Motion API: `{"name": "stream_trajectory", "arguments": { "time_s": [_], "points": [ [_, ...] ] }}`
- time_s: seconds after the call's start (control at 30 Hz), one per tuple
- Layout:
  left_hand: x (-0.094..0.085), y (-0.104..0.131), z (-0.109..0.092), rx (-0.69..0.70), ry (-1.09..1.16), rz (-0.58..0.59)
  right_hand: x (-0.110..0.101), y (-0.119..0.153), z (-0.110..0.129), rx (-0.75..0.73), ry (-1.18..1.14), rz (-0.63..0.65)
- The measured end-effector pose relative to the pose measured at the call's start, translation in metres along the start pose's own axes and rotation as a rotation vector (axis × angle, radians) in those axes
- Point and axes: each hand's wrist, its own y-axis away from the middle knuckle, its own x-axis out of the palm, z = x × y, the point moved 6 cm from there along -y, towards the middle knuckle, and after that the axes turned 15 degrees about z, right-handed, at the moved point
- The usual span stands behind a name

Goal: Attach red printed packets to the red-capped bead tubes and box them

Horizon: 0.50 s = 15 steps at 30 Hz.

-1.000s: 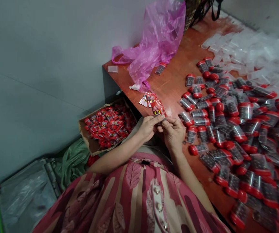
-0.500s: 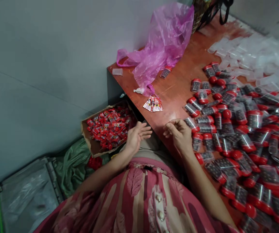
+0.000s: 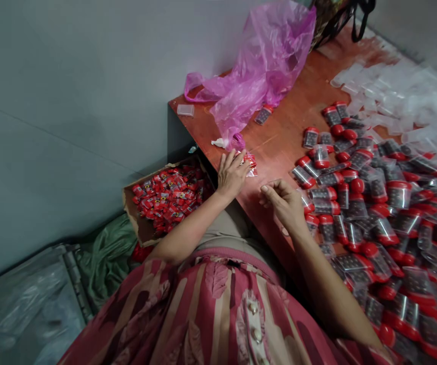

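Observation:
My left hand (image 3: 232,175) lies over the small red printed packets (image 3: 251,165) near the table's edge, with its fingers stretched out and apart. It covers most of them. My right hand (image 3: 283,200) hovers at the table edge, thumb and fingers curled together in a pinch. Whatever may be between those fingertips is too small or hidden to tell. Just right of it spreads a heap of clear plastic tubes with red caps and dark beads inside (image 3: 328,192).
A cardboard box (image 3: 129,205) of small red wrapped pieces (image 3: 170,197) stands low beside the table (image 3: 279,152). A pink plastic bag (image 3: 256,66) lies at the table's far edge. Empty clear tubes (image 3: 404,96) are piled at the back right. Green cloth (image 3: 108,253) lies below the box.
My left hand has moved up and right, from beside the table edge onto the red packets, and turned palm down. My right hand stays in nearly the same place, still curled.

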Motion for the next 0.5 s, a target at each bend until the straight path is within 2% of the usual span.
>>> {"name": "stream_trajectory", "arguments": {
  "time_s": [0.07,0.13,0.27,0.37,0.4,0.5],
  "points": [
    [-0.002,0.004,-0.003,0.022,0.058,-0.014,-0.009,-0.011,0.002,-0.058,0.075,-0.077],
    [-0.004,0.010,-0.010,0.055,0.127,-0.007,-0.013,-0.024,0.002,-0.106,0.039,-0.129],
    [-0.016,0.025,-0.029,0.089,0.363,-0.033,-0.007,-0.047,0.003,-0.106,-0.225,-0.057],
    [-0.025,0.038,-0.025,-0.044,0.708,-0.138,-0.001,-0.050,0.012,-0.074,-0.280,-0.037],
    [-0.023,0.041,-0.021,-0.115,0.838,-0.131,0.001,-0.050,0.016,-0.065,-0.281,-0.019],
    [-0.010,0.044,-0.013,-0.283,1.181,-0.010,0.010,-0.055,0.023,-0.014,-0.229,0.115]
  ]
}}
